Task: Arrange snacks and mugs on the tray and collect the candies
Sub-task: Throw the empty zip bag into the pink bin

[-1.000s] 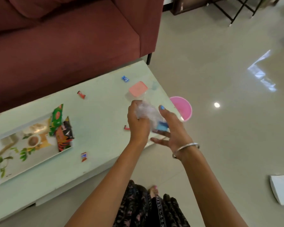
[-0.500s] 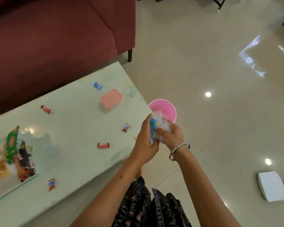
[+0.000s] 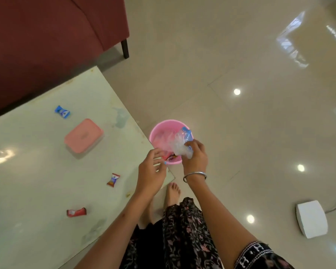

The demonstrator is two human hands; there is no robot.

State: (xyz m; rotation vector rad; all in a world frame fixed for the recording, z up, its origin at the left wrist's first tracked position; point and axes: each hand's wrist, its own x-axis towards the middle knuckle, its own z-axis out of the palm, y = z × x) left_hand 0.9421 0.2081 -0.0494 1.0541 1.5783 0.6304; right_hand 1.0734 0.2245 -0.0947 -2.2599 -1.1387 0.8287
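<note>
My right hand [image 3: 195, 154] grips a crumpled clear plastic bag [image 3: 179, 144] with a blue strip, held over a pink bin [image 3: 159, 133] on the floor beside the table corner. My left hand [image 3: 150, 169] hovers at the bin's near rim with fingers spread and nothing in it. A red wrapper [image 3: 170, 157] lies inside the bin. On the pale green table [image 3: 37, 171] lie a blue candy [image 3: 62, 112], an orange candy [image 3: 113, 179] and a red candy [image 3: 76, 212], plus a pink-lidded box [image 3: 83, 136]. The tray is out of view.
A maroon sofa [image 3: 47, 41] stands behind the table, its dark leg [image 3: 125, 48] on the glossy tile floor. A white device [image 3: 311, 219] with a cable sits on the floor at the right. My bare foot [image 3: 172, 193] is beside the table corner.
The view swung right and down, so the tray with snacks left the frame. My right hand carried the plastic bag over the pink bin, and my left hand let go of it.
</note>
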